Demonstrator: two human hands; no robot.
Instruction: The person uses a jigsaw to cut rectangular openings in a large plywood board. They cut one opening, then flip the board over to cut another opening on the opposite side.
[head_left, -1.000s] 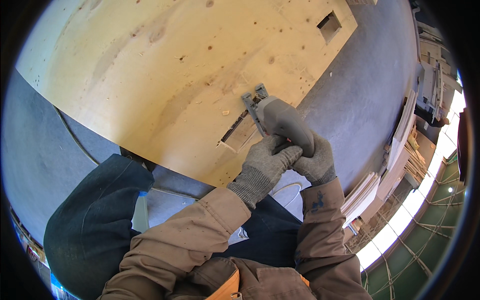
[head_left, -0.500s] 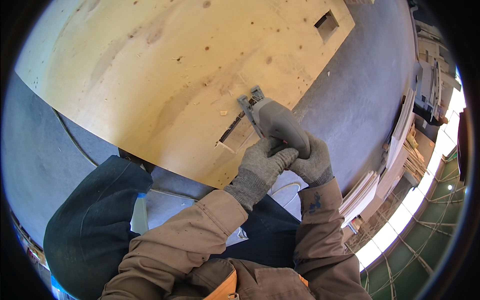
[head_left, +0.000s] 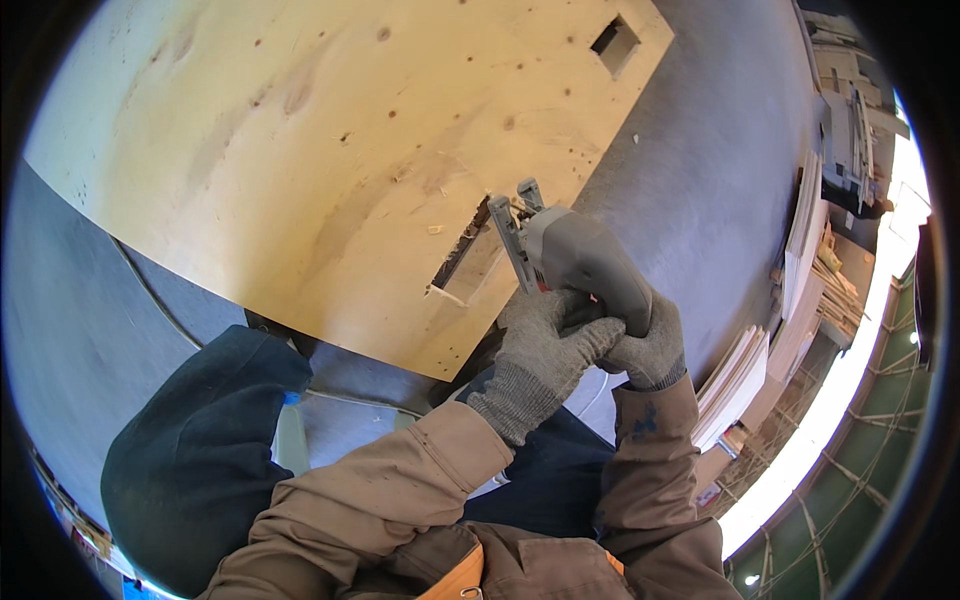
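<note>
A grey jigsaw [head_left: 590, 255] is gripped by both my gloved hands at the right edge of a large plywood sheet [head_left: 250, 180]. My left hand [head_left: 550, 340] closes on the near side of its body, thumb across the handle. Wrapped round the rear of the handle is my right hand [head_left: 650, 345], its fingers partly hidden. The saw's forked metal base [head_left: 515, 240] lies over the upper right end of a rectangular cutout [head_left: 465, 255] in the sheet. Whether the base touches the wood, I cannot tell.
Farther up the sheet is a second rectangular cutout [head_left: 614, 46]. Small wood chips [head_left: 436, 230] lie near the first one. A cable [head_left: 155, 290] runs over the grey floor at left. Stacked boards [head_left: 735, 385] stand to the right. My bent knee [head_left: 205, 420] is beside the sheet.
Both hands have carried the jigsaw to the right and slightly down, baring more of the cutout. The view has shifted a little, so the sheet appears farther left.
</note>
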